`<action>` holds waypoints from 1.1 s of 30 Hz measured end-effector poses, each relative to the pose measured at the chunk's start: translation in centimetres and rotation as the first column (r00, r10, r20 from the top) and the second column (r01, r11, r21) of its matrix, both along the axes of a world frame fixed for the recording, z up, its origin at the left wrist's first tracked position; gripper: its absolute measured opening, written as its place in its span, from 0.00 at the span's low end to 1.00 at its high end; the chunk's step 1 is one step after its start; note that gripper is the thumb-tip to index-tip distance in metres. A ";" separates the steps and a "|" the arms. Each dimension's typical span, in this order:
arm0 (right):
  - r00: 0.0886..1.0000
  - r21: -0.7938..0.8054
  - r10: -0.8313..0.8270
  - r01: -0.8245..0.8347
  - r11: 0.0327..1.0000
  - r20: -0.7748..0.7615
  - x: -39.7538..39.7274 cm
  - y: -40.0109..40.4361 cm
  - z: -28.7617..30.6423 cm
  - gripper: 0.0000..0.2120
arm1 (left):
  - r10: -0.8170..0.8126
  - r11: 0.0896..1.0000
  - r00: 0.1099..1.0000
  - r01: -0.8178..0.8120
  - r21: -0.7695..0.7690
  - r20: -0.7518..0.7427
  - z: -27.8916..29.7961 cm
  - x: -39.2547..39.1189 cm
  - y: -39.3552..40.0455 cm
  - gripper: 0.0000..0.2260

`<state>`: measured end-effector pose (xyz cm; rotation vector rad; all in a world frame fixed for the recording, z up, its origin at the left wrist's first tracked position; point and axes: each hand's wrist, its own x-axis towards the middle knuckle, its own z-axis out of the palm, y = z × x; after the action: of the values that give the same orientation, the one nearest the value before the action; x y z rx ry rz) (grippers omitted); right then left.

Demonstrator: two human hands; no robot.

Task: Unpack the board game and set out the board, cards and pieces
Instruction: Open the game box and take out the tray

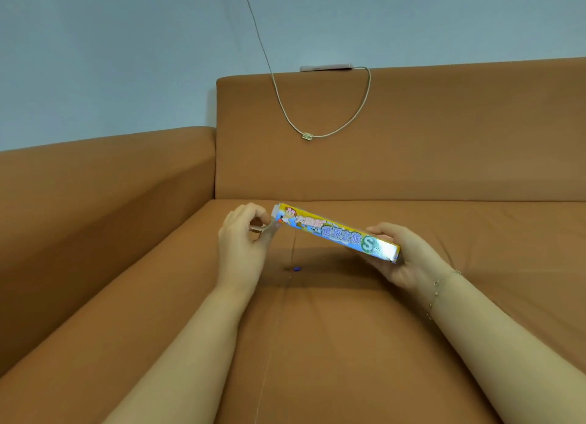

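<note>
A long, flat, brightly printed game box (339, 231) is held above the sofa seat, seen edge-on and tilted with its left end higher. My right hand (409, 258) grips its lower right end from below. At the left end my left hand (244, 236) pinches the box's grey end flap between thumb and fingers. A small blue piece (297, 268) lies on the seat under the box, close to the seam.
An orange-brown sofa seat (317, 328) spreads under my arms, with an armrest (95, 185) on the left and a backrest (412, 138) behind. A pale cable (317, 135) hangs over the backrest from a flat device (326, 67) on its top edge.
</note>
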<state>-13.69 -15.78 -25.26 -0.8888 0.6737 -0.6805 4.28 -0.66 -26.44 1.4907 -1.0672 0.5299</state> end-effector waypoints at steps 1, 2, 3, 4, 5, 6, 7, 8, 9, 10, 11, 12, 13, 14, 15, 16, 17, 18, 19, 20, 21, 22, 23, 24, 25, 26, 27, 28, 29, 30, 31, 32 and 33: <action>1.000 0.002 0.020 -0.020 1.000 0.018 0.1 0.2 0.0 0.05 | 0.003 1.000 1.000 -0.003 -0.005 0.007 0.2 -0.1 0.0 0.09; 0.999 0.000 0.038 -0.038 0.999 0.029 0.0 0.4 0.1 0.05 | -0.002 1.000 1.000 0.002 -0.002 0.007 0.3 -0.2 0.1 0.09; 0.998 0.000 0.054 -0.054 0.999 0.041 -0.1 0.5 0.2 0.05 | -0.019 1.000 1.000 0.018 0.014 0.011 0.4 -0.2 0.1 0.09; 0.996 0.013 0.060 -0.061 0.998 0.064 -0.2 0.3 0.2 0.05 | -0.049 0.998 0.999 0.048 0.043 0.018 0.4 -0.3 0.2 0.09; 0.994 0.040 0.052 -0.056 0.998 0.095 -0.3 0.0 0.2 0.06 | -0.090 0.992 0.996 0.089 0.086 0.014 0.3 -0.2 0.2 0.11; 0.992 0.070 0.032 -0.041 0.997 0.122 -0.4 -0.3 0.2 0.06 | -0.137 0.980 0.990 0.137 0.142 -0.013 0.1 -0.1 0.3 0.13; 0.990 0.092 0.013 -0.026 0.995 0.138 -0.5 -0.7 0.2 0.07 | -0.179 0.961 0.982 0.188 0.203 -0.064 -0.1 -0.1 0.4 0.16; 0.989 0.100 -0.002 -0.012 0.995 0.145 -0.6 -0.9 0.2 0.07 | -0.211 0.937 0.969 0.238 0.256 -0.129 -0.3 -0.2 0.5 0.18; 0.988 0.092 -0.008 -0.006 0.996 0.153 -0.6 -1.0 0.2 0.08 | -0.236 0.914 0.951 0.286 0.288 -0.198 -0.3 -0.4 0.6 0.20; 0.986 0.075 -0.009 -0.003 0.997 0.165 -0.6 -1.1 0.2 0.09 | -0.255 0.895 0.930 0.331 0.298 -0.266 -0.2 -0.6 0.7 0.21; 0.983 0.057 -0.006 -0.004 0.998 0.184 -0.6 -1.1 0.2 0.10 | -0.269 0.884 0.905 0.367 0.288 -0.329 0.0 -0.8 0.8 0.21; 0.979 0.038 0.003 -0.011 0.999 0.205 -0.6 -1.1 0.2 0.10 | -0.282 0.878 0.874 0.401 0.260 -0.397 0.3 -0.9 0.9 0.22; 0.974 0.015 0.018 -0.022 1.000 0.226 -0.6 -1.1 0.2 0.10 | -0.293 0.874 0.832 0.434 0.221 -0.471 0.5 -1.0 0.9 0.21; 0.969 -0.005 0.034 -0.033 0.999 0.246 -0.6 -1.1 0.3 0.10 | -0.309 0.866 0.774 0.469 0.172 -0.553 0.8 -0.9 1.0 0.20; 0.964 -0.019 0.045 -0.041 0.999 0.263 -0.7 -1.1 0.3 0.10 | -0.321 0.858 0.714 0.497 0.128 -0.623 0.8 -0.8 1.0 0.18; 0.959 -0.032 0.055 -0.048 0.998 0.279 -0.7 -1.0 0.3 0.09 | -0.327 0.854 0.670 0.512 0.097 -0.666 0.9 -0.9 1.0 0.16; 0.955 -0.045 0.065 -0.054 0.998 0.289 -0.7 -0.9 0.4 0.09 | -0.314 0.860 0.655 0.503 0.086 -0.688 0.9 -1.0 1.0 0.12; 0.953 -0.057 0.079 -0.065 0.996 0.294 -0.7 -0.7 0.4 0.10 | -0.296 0.873 0.645 0.482 0.074 -0.704 1.0 -1.2 0.9 0.08; 0.951 -0.064 0.090 -0.074 0.995 0.296 -0.7 -0.5 0.5 0.10 | -0.282 0.887 0.636 0.458 0.057 -0.718 1.1 -1.4 1.0 0.07; 0.950 -0.065 0.100 -0.085 0.994 0.296 -0.7 -0.4 0.5 0.11 | -0.275 0.896 0.625 0.442 0.041 -0.731 1.2 -1.6 1.1 0.07; 0.949 -0.064 0.106 -0.091 0.994 0.296 -0.7 -0.3 0.5 0.12 | -0.276 0.900 0.619 0.435 0.029 -0.735 1.4 -1.7 1.2 0.09; 0.947 -0.058 0.107 -0.094 0.994 0.302 -0.7 -0.2 0.6 0.13 | -0.280 0.897 0.612 0.441 0.025 -0.739 1.5 -1.7 1.3 0.12; 0.946 -0.052 0.100 -0.088 0.995 0.309 -0.8 -0.2 0.6 0.13 | -0.284 0.888 0.600 0.459 0.031 -0.747 1.7 -1.7 1.4 0.14; 0.943 -0.050 0.094 -0.082 0.995 0.318 -0.8 -0.1 0.6 0.14 | -0.284 0.873 0.585 0.486 0.048 -0.759 1.7 -1.8 1.6 0.16; 0.943 -0.057 0.089 -0.075 0.996 0.321 -0.8 -0.2 0.5 0.15 | -0.276 0.851 0.571 0.518 0.079 -0.773 1.7 -1.9 1.6 0.18; 0.943 -0.068 0.089 -0.070 0.995 0.320 -0.8 -0.1 0.5 0.14 | -0.256 0.829 0.572 0.545 0.127 -0.779 1.6 -2.1 1.6 0.18; 0.945 -0.077 0.089 -0.068 0.995 0.315 -0.8 -0.1 0.4 0.13 | -0.230 0.812 0.590 0.555 0.182 -0.774 1.5 -2.3 1.6 0.18; 0.946 -0.079 0.089 -0.068 0.995 0.311 -0.7 0.0 0.4 0.11 | -0.213 0.803 0.603 0.556 0.214 -0.768 1.3 -2.4 1.6 0.17; 0.947 -0.075 0.089 -0.069 0.995 0.307 -0.7 0.0 0.3 0.11 | -0.214 0.801 0.593 0.561 0.208 -0.776 1.3 -2.4 1.5 0.16; 0.949 -0.068 0.089 -0.072 0.995 0.301 -0.6 0.0 0.3 0.11 | -0.227 0.798 0.551 0.577 0.171 -0.803 1.4 -2.3 1.5 0.14; 0.952 -0.061 0.088 -0.073 0.995 0.292 -0.6 0.0 0.3 0.12 | -0.238 0.793 0.487 0.597 0.121 -0.840 1.5 -2.3 1.5 0.12; 0.955 -0.054 0.088 -0.076 0.996 0.285 -0.6 0.0 0.3 0.13 | -0.243 0.791 0.418 0.608 0.070 -0.875 1.7 -2.3 1.5 0.11; 0.956 -0.047 0.085 -0.075 0.996 0.281 -0.5 0.0 0.3 0.15 | -0.241 0.791 0.365 0.610 0.036 -0.899 1.9 -2.4 1.4 0.10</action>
<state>-14.23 -15.79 -25.01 -0.8270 0.3691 -0.7319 1.86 0.77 -24.50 1.4005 -0.6630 -0.8514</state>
